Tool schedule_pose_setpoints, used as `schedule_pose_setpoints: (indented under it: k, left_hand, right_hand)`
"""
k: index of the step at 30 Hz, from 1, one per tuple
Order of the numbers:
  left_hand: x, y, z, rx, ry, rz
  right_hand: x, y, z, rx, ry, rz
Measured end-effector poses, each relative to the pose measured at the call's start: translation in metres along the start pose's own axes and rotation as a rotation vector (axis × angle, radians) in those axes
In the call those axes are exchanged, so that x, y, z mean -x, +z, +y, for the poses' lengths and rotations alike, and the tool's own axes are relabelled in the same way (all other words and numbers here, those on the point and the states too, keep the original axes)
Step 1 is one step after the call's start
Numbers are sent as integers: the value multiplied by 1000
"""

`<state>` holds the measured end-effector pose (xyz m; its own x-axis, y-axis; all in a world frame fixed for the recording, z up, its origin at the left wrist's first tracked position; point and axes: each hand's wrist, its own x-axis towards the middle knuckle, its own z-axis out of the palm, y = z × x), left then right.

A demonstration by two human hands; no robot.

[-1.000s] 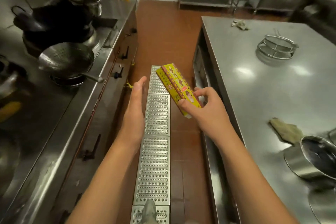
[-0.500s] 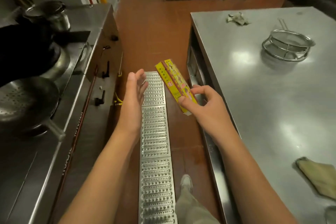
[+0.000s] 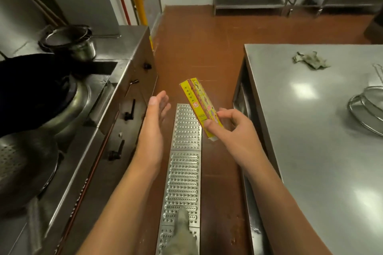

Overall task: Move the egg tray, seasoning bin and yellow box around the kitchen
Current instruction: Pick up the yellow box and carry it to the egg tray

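My right hand [image 3: 234, 128] pinches the near end of the yellow box [image 3: 198, 102], a long flat carton with red print, tilted so its far end points up and away over the aisle. To its left my left hand [image 3: 155, 120] is held out flat with straight fingers, palm turned toward the box, a short gap away and touching nothing. The egg tray and the seasoning bin are not in view.
A steel stove counter [image 3: 116, 80] with a black wok [image 3: 31, 89], a pot [image 3: 70, 41] and a perforated ladle [image 3: 22, 163] runs along the left. A steel table [image 3: 310, 130] with a rag [image 3: 310, 61] and wire strainer [image 3: 369, 109] stands right. A floor drain grate [image 3: 184, 172] lies between them.
I have walked forward down the aisle; the stove and table slid back past me. The box stays pinched in my right hand, my left hand still flat beside it.
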<state>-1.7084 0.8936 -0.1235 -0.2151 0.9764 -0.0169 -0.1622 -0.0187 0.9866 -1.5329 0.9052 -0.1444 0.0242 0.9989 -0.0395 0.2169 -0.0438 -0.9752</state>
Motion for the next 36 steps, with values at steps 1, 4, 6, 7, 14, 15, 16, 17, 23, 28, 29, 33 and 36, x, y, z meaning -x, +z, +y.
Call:
schedule_pose_setpoints:
  k: [1,4,6,7,14,15,16,17,23,28,29,33,36]
  left_hand:
    - [-16,-1,-1,-8,4,8]
    - [-75,-9,-7,26,-15,-7]
    - [-117,-9,-7,37,-22,-53]
    - [-137,-8,-7,43,-23,-70]
    - [-260,15,1,59,-11,-144]
    - [-277,21,0,58,-14,-164]
    - [-291,26,-2,61,-20,-177]
    - [-307,32,-5,59,-22,-187]
    - [-413,80,-21,7,-10,-214]
    - [-513,129,-20,-77,-37,-204]
    - [-530,135,-18,-88,-40,-192]
    - [-600,154,-12,-73,-13,-122]
    - [-642,155,-7,-81,-2,-63]
  right_hand:
    - [-18,5,-2,1,-3,1]
    - [-76,30,-6,21,-17,26]
    - [-111,40,-13,50,-26,48]
    - [-126,43,-17,75,-29,49]
    - [-219,45,-29,84,6,146]
    - [-234,42,-29,85,12,157]
    - [-248,41,-31,88,18,164]
    - [-263,39,-31,93,24,163]
    - [-373,19,-16,55,7,147]
    - [-492,-1,-12,-32,52,141]
    - [-512,-4,-14,-47,54,126]
    - [-595,-6,-27,-61,28,35]
    - [-645,1,-36,-48,17,-19]
